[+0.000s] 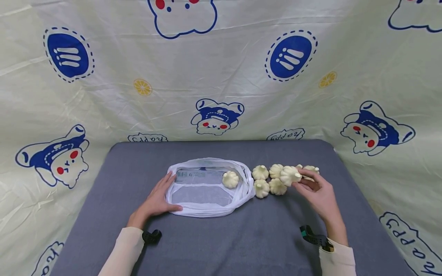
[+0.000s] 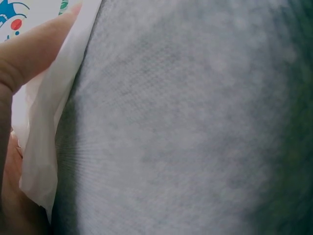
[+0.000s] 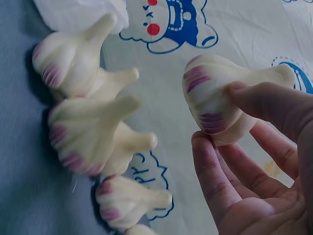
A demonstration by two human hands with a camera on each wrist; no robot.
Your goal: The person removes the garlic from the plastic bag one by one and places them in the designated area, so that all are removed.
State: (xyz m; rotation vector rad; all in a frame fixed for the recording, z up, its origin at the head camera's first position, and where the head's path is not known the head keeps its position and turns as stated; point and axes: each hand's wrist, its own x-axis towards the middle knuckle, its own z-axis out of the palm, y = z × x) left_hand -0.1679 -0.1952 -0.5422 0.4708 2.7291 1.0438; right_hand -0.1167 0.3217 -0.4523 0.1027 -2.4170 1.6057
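Observation:
A white mesh bag [image 1: 207, 209] lies open on the grey table [image 1: 224, 245], with one garlic bulb [image 1: 230, 179] inside near its right end. My left hand [image 1: 162, 195] holds the bag's left rim; in the left wrist view the white bag fabric [image 2: 44, 147] sits between my fingers [image 2: 34, 44]. Right of the bag lies a cluster of several loose garlic bulbs [image 1: 261, 188], also seen as the loose bulbs [image 3: 88, 132] in the right wrist view. My right hand [image 1: 298, 180] pinches one garlic bulb [image 1: 289, 175] just above the cluster, thumb on top and fingers beneath the held bulb [image 3: 215, 98].
A cream cloth printed with blue cartoon bears [image 1: 216, 119] hangs behind the table and drapes down both sides. The table's far edge runs just behind the bag. Bare grey surface [image 1: 241, 237] stretches between my arms toward the near edge.

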